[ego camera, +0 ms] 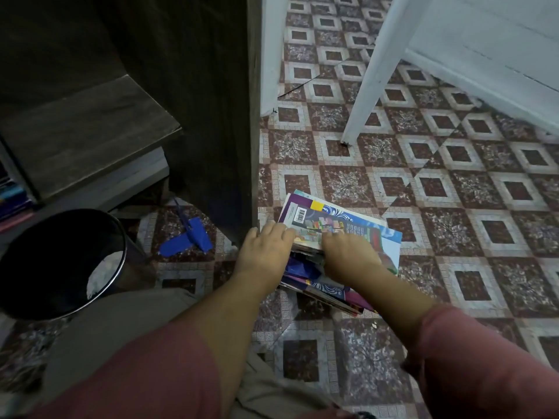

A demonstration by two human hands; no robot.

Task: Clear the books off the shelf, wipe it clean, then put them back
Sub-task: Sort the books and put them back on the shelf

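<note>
Obs., head view; landmark = stack of books (348,220).

Stack of books lies on the patterned tile floor (453,192), off the shelf; covers fanned out unevenly; top book (314,219) shows a barcode and a yellow patch; lower covers stick out toward the person and to the right.

Left hand (266,249) at the stack's left edge; fingers laid over the top book's corner, lightly bent; thumb hidden; cannot tell whether this grip clasps the stack or only rests on it.

Right hand (351,255) on the near part of the stack, palm down; fingers flat on the top cover; grip wide, nothing enclosed; thumb not visible.

Both forearms reach to the stack from below; pink sleeves (484,358) at the elbows.

Left of the stack, just beside it: dark wooden side panel (211,116) of the shelf unit, standing upright on the floor.

Further left of the stack: a bare shelf board (90,131); at the far left frame edge, more books (12,195) on a lower level, dim.

Left of the stack beyond the panel: a blue flat object (187,237) on the floor; kind unclear.

Far left of the stack: round black bin (60,261), upright.

Beyond the stack, well apart: white furniture leg (372,71).
</note>
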